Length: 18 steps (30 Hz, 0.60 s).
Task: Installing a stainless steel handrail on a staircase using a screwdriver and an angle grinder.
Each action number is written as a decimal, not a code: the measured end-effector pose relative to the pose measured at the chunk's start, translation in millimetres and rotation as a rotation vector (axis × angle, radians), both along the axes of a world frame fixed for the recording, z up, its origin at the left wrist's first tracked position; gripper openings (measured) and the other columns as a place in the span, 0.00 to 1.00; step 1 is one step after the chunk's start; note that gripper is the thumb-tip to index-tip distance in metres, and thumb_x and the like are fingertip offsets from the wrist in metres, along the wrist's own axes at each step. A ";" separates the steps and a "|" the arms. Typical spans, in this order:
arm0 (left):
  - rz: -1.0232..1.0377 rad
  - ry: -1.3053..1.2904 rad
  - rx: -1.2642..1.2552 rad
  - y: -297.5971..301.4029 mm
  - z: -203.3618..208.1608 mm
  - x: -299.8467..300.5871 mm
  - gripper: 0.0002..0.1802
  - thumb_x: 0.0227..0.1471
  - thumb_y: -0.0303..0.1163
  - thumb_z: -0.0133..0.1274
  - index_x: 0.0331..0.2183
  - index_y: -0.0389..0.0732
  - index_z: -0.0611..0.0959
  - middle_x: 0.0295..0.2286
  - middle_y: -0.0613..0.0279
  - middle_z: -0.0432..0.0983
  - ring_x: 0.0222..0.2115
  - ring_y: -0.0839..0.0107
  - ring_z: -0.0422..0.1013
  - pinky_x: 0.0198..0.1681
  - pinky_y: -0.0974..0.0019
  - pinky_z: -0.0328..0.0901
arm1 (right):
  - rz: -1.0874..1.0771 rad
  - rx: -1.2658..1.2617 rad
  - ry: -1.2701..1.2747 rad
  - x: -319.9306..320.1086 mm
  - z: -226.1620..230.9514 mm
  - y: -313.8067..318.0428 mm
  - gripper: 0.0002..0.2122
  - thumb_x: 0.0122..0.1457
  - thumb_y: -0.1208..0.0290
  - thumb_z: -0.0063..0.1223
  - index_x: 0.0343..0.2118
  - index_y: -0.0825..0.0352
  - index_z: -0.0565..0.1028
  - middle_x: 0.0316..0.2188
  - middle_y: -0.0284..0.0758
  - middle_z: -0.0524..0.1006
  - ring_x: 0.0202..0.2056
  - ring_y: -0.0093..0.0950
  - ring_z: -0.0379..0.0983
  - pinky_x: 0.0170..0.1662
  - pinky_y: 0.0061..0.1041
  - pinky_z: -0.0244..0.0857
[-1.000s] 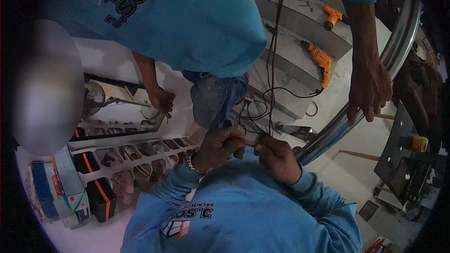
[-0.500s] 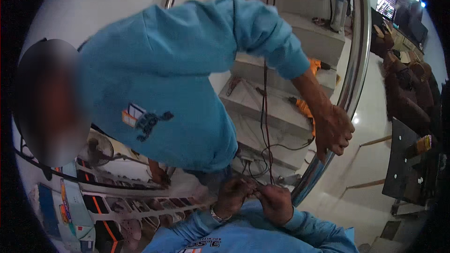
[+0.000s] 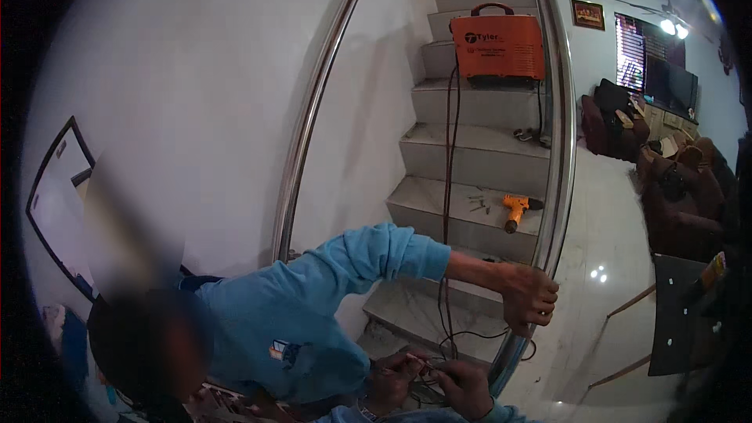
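At the lower edge, my left hand (image 3: 389, 385) and my right hand (image 3: 464, 388) are close together in front of my body. Fingers on both hands are pinched around something small and thin between them, too small and blurred to name. A light wristband or watch circles my left wrist. Just behind my hands, dark cables (image 3: 446, 266) run down the staircase. To the left, a co-worker in a blue long-sleeved top (image 3: 313, 321) leans in. That person's hand (image 3: 529, 298) rests on the metal handrail (image 3: 560, 110), right of and beyond my hands.
Grey stairs (image 3: 470, 141) climb away, carrying an orange box-shaped machine (image 3: 501, 47) with a handle. On a lower step lie an orange cordless drill (image 3: 515, 211) and several small metal pieces (image 3: 479, 204). Another rail (image 3: 321, 117) follows the left wall. A dark table (image 3: 681, 313) stands at right.
My view has tilted upward, bringing the orange machine and upper stairs into sight. My hands and the co-worker appear lower in the picture. Both my hands stay pinched together.
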<state>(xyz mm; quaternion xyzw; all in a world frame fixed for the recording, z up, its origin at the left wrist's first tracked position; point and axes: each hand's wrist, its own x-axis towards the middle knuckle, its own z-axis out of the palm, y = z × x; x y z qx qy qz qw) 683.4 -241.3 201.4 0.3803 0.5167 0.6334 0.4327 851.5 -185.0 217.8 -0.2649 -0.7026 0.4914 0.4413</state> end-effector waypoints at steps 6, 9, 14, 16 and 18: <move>0.154 -0.122 -0.026 -4.6 6.1 6.7 0.13 0.61 0.36 0.56 0.37 0.34 0.82 0.32 0.63 0.77 0.32 0.77 0.71 0.38 0.70 0.66 | -0.060 0.244 -0.161 -12.8 2.7 2.5 0.05 0.57 0.74 0.61 0.32 0.69 0.77 0.21 0.40 0.76 0.22 0.34 0.75 0.26 0.29 0.66; 0.073 0.051 -0.048 -10.4 -10.6 -1.4 0.13 0.63 0.37 0.54 0.34 0.35 0.81 0.30 0.63 0.76 0.31 0.78 0.70 0.37 0.72 0.65 | -0.084 0.301 -0.173 -20.2 -28.1 1.0 0.05 0.53 0.77 0.62 0.32 0.69 0.77 0.23 0.43 0.77 0.25 0.39 0.78 0.28 0.30 0.69; -0.013 0.124 0.160 25.5 -26.9 -28.2 0.15 0.64 0.38 0.51 0.33 0.34 0.80 0.29 0.63 0.75 0.30 0.79 0.68 0.33 0.72 0.64 | -0.026 0.228 -0.046 -45.6 -51.2 28.8 0.05 0.58 0.73 0.60 0.33 0.68 0.77 0.18 0.38 0.75 0.16 0.30 0.71 0.20 0.28 0.62; -0.044 0.087 0.147 36.7 -67.9 -54.9 0.15 0.64 0.38 0.51 0.34 0.34 0.80 0.29 0.64 0.75 0.30 0.80 0.68 0.33 0.72 0.64 | 0.366 -0.691 0.128 -56.0 -80.8 49.7 0.09 0.63 0.67 0.57 0.33 0.69 0.77 0.17 0.32 0.73 0.16 0.20 0.66 0.19 0.22 0.58; -0.073 0.122 0.179 36.3 -72.1 -69.4 0.13 0.64 0.35 0.52 0.36 0.34 0.80 0.29 0.65 0.75 0.29 0.80 0.69 0.34 0.72 0.65 | 0.472 -0.877 0.203 -66.6 -79.7 54.7 0.10 0.64 0.65 0.56 0.33 0.69 0.77 0.18 0.30 0.73 0.17 0.17 0.64 0.19 0.20 0.56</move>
